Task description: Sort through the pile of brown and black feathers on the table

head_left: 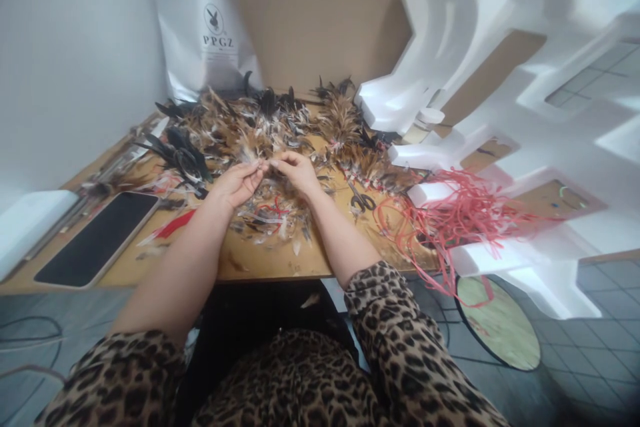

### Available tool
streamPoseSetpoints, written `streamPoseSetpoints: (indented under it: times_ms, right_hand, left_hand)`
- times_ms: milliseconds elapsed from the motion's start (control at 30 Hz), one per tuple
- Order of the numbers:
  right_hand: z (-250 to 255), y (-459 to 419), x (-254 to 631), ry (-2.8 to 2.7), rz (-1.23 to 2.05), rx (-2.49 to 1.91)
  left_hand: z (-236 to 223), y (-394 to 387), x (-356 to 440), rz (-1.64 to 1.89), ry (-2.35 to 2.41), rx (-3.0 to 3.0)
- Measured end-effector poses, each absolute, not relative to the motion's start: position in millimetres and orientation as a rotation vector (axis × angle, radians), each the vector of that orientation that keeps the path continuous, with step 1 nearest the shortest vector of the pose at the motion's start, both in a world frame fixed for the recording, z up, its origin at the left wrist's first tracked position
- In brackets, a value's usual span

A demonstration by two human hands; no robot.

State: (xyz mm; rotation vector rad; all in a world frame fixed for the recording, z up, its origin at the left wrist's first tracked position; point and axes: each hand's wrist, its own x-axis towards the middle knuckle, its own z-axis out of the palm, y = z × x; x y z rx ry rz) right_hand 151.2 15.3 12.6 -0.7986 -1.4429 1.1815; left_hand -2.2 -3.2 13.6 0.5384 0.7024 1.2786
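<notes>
Brown-and-black feathers (215, 121) crowd the yellow-brown wooden worktop (270, 265) at its far side; left hand (236, 183) and right hand (299, 173) pinch narrowly, contents too small to tell.

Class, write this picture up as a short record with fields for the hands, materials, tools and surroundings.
Left hand: among the feathers, fingertips close to the right hand's
Right hand: fingertips bent inward
Held item: too small to tell
Feathers: brown, black and whitish, spread over the table
Red strands: tangled, at right
Scissors: dark-handled, right of both hands
Phone: flat, at left, screen dark
Bag: behind, marked PPGZ
</notes>
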Motion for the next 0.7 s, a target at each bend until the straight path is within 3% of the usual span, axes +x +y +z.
streamPoseSetpoints:
  times_ms: [400, 700]
  right_hand:
    - [12.8, 17.9, 156.0, -1.425, 1.179, -0.863]
    - [14.8, 17.6, 153.8, -1.511, 1.001, -0.912]
  left_hand:
    - [8.6, -1.3, -2.8, 1.238, 0.794, 0.716]
    - [7.6, -5.6, -1.9, 1.181, 0.923, 0.879]
